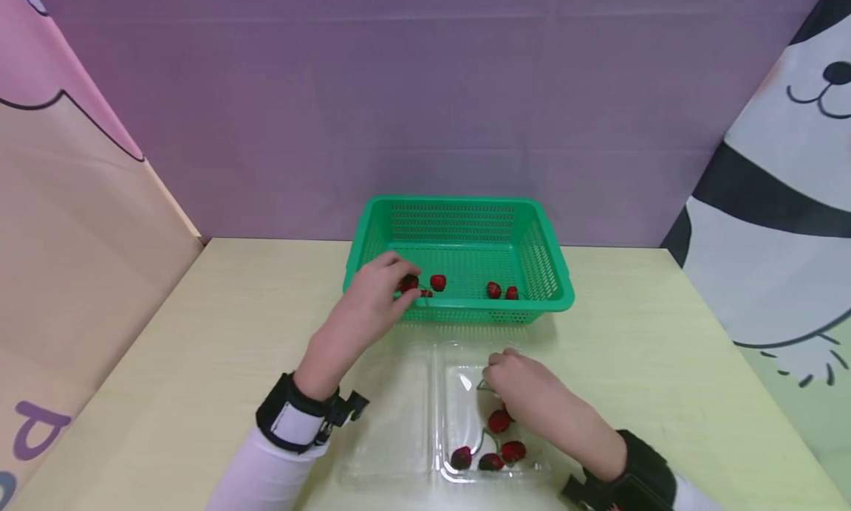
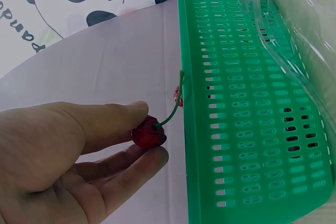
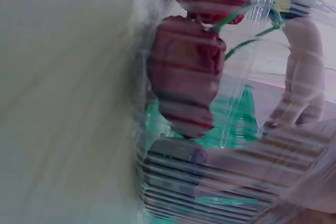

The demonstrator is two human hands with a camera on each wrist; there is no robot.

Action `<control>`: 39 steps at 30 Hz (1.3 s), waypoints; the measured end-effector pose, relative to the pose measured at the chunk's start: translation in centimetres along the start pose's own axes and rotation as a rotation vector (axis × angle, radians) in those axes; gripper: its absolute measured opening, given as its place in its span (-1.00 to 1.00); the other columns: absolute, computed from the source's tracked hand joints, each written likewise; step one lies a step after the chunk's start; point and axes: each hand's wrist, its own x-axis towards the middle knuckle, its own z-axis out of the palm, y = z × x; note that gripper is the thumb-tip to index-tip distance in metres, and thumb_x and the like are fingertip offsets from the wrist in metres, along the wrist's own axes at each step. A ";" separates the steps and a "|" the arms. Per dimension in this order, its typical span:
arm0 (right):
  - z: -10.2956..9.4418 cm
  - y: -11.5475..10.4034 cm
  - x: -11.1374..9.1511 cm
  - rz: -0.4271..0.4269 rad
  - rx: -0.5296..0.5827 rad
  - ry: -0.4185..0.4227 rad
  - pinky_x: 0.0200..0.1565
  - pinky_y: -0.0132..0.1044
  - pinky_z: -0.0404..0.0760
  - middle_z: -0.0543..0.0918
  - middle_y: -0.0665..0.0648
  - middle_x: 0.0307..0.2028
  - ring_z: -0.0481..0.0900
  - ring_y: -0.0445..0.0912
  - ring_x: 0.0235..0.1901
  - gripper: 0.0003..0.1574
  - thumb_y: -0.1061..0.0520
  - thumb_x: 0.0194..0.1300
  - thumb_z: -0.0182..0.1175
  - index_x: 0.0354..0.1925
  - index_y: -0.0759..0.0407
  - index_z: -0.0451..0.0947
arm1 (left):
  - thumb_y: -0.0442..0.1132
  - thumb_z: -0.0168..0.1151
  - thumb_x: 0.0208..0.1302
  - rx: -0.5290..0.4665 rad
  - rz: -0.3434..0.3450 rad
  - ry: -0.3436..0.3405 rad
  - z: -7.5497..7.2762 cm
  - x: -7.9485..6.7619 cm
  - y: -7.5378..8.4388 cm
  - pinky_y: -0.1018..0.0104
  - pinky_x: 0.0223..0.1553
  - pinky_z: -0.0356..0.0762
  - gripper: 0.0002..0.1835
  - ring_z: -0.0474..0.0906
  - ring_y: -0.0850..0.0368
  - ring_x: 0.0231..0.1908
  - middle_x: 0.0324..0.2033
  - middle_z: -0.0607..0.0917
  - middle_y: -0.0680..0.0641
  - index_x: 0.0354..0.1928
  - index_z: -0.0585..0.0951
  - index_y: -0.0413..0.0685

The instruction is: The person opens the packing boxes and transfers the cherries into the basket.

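Near the basket's left front side, my left hand (image 1: 372, 297) pinches a dark red cherry (image 2: 149, 134) between thumb and fingers, its green stem curving toward the rim. Other cherries (image 1: 437, 282) lie in the green plastic basket (image 1: 452, 210). My right hand (image 1: 528, 385) is over the filled half of a clear plastic clamshell box (image 1: 459, 393), fingers curled down. Through the box wall in the right wrist view, a dark cherry (image 3: 173, 163) shows at its fingertips, blurred. Several red cherries (image 1: 490, 461) with stems lie in the box's near part.
The clamshell's clear lid (image 1: 388, 415) lies flat, opened to the left. The basket stands behind the box on a pale wooden table (image 1: 219, 363). A purple backdrop (image 1: 432, 112) rises behind, with printed cartoon panels on both sides.
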 end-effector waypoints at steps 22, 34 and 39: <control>0.3 0.3 0.1 -0.042 0.041 0.076 -0.43 -0.28 0.58 0.52 0.03 -0.50 0.51 -0.08 -0.46 -0.67 0.61 -0.07 0.36 -0.49 0.23 0.65 | -0.37 0.43 0.30 0.002 -0.062 0.041 0.0 0.3 -0.5 0.24 -0.19 0.67 -0.75 0.65 0.00 -0.15 -0.10 0.67 -0.18 -0.01 0.71 -0.31; -0.1 0.4 0.1 -0.040 0.035 0.113 -0.42 -0.29 0.63 0.58 0.07 -0.50 0.56 -0.06 -0.47 -0.67 0.61 -0.09 0.37 -0.44 0.26 0.66 | -0.38 0.40 0.33 -0.039 -0.058 0.137 0.1 0.3 -0.8 0.23 -0.17 0.68 -0.72 0.65 -0.02 -0.14 -0.09 0.64 -0.21 0.04 0.69 -0.32; -0.2 0.5 0.2 -0.035 0.024 0.119 -0.38 -0.29 0.67 0.59 0.08 -0.48 0.58 -0.08 -0.46 -0.75 0.52 -0.01 0.46 -0.40 0.28 0.68 | -0.40 0.40 0.32 -0.029 -0.071 0.147 0.2 0.2 -1.0 0.18 -0.13 0.68 -0.72 0.63 -0.07 -0.12 -0.08 0.63 -0.23 0.04 0.68 -0.32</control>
